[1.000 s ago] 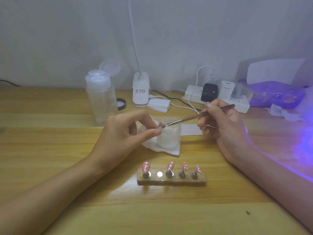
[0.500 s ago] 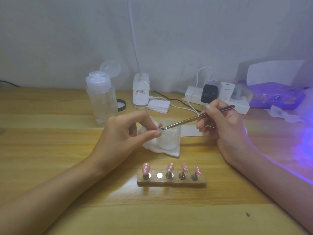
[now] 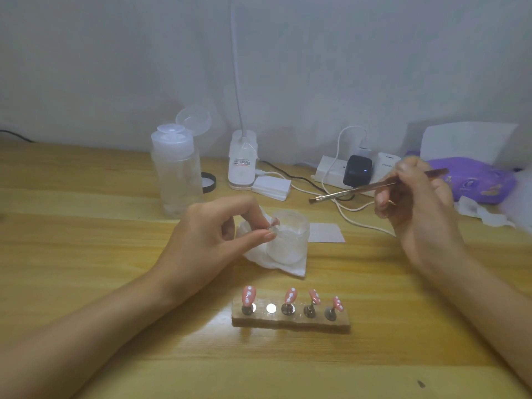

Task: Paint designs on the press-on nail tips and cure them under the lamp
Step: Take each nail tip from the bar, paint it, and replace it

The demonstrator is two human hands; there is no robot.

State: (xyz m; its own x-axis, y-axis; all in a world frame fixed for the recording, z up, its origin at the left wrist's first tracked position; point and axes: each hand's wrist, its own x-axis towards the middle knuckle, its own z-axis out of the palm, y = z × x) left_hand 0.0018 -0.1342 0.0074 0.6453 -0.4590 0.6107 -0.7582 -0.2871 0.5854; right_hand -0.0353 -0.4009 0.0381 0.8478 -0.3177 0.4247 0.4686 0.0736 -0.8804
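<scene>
My left hand [image 3: 213, 237] pinches a small pink nail tip [image 3: 275, 223] between thumb and fingers, just in front of a small clear jar [image 3: 289, 240]. My right hand [image 3: 414, 203] holds a thin metal-handled brush [image 3: 354, 191], its bristle end pointing left and lifted well clear of the nail tip. Near the table's front, a wooden holder block [image 3: 290, 322] carries several pink nail tips with white dots [image 3: 290, 295] on metal stands; its second spot from the left shows only a bare metal disc.
A white tissue [image 3: 288, 264] lies under the jar. Behind stand a clear pump bottle [image 3: 177, 174], a white lamp base [image 3: 242, 165], a power strip with chargers [image 3: 354, 171] and cables, and a purple wipes pack [image 3: 478, 180]. Violet light glows at the right edge.
My right hand has pulled the brush away from the nail tip, up and to the right. My left hand stays in place with the tip.
</scene>
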